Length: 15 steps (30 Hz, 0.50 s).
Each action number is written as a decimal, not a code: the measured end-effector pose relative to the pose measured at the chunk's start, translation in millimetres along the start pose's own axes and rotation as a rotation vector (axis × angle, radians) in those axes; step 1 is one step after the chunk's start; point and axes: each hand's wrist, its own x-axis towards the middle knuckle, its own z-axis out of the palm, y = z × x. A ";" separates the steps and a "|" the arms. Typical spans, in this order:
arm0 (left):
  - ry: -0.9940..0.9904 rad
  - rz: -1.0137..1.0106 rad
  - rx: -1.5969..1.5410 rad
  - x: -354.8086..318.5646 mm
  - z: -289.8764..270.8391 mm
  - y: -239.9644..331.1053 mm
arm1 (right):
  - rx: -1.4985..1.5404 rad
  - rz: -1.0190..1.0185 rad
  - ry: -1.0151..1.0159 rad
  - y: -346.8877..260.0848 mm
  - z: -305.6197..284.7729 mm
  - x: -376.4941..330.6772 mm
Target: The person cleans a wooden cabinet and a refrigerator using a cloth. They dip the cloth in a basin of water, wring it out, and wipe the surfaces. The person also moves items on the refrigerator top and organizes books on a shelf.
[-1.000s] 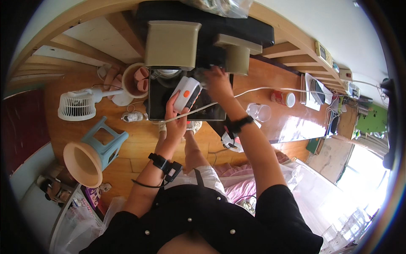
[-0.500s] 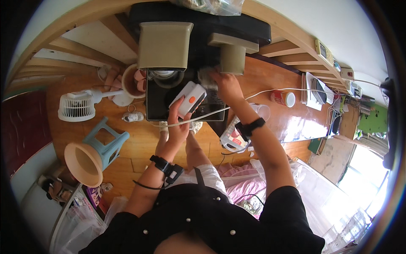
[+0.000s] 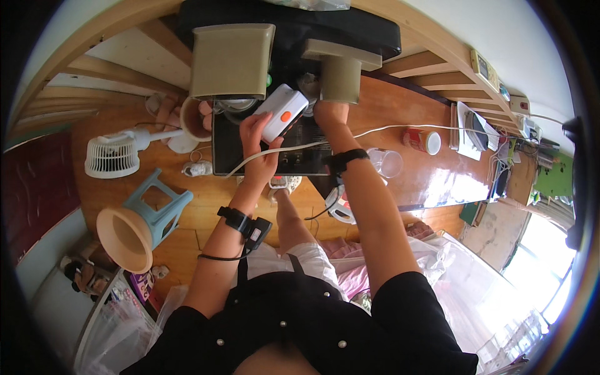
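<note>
My left hand (image 3: 259,140) is wrapped round a white box-shaped device (image 3: 282,112) with rounded corners and an orange button, held tilted over a black glossy surface (image 3: 300,164). My right hand (image 3: 331,114) reaches in under a beige cylinder-shaped part (image 3: 340,78); its fingers are hidden there, so I cannot see what they hold. Close to it is a greyish, blurred object (image 3: 307,87) that I cannot make out. A larger beige box-shaped container (image 3: 231,62) sits left of the cylinder. A pale cable (image 3: 375,128) runs across in front of both hands.
To the right, a brown table (image 3: 400,169) bears a clear plastic cup (image 3: 384,162), a red tub with a white lid (image 3: 422,140) and papers (image 3: 467,131). On the left are a white fan (image 3: 114,156), a blue stool (image 3: 159,203) and a peach basin (image 3: 125,240).
My left hand has raised the white device, moving it farther away. My right hand has slid beneath the beige cylinder, and its fingers have gone out of sight.
</note>
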 end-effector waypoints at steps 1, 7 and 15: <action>0.003 0.016 0.019 6.2 3.2 -0.1 | -0.026 0.069 -0.015 -3.0 2.0 -0.2; -0.039 0.111 -0.071 48.4 27.9 -6.4 | -0.261 0.287 -0.351 -4.5 -25.8 -25.6; -0.158 0.192 0.127 82.0 55.4 -33.8 | -0.263 -0.307 -0.837 71.2 -21.8 -58.4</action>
